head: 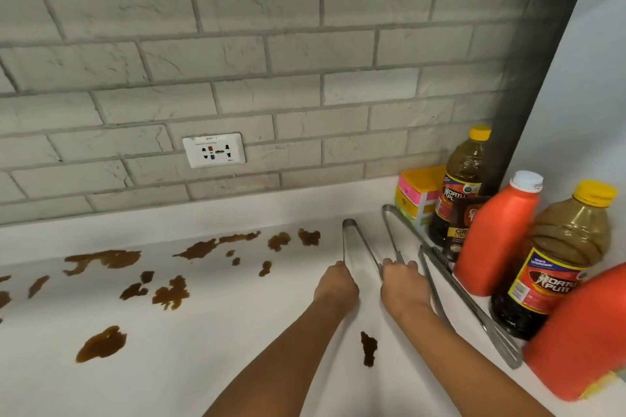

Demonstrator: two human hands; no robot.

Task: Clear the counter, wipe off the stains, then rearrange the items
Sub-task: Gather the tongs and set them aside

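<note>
At frame centre, 1 tongs (359, 249) is gripped by the left hand (336, 284); another tongs (394, 230) by the right hand (403, 284), fingers curled.

Grey brick wall (237, 44) w/ 1 white outlet (214, 150) (multi-socket).

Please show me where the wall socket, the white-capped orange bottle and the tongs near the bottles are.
wall socket (214, 150): head view, middle of its plate.
white-capped orange bottle (493, 240): head view, its body.
tongs (460, 291): head view, its arm.
</note>
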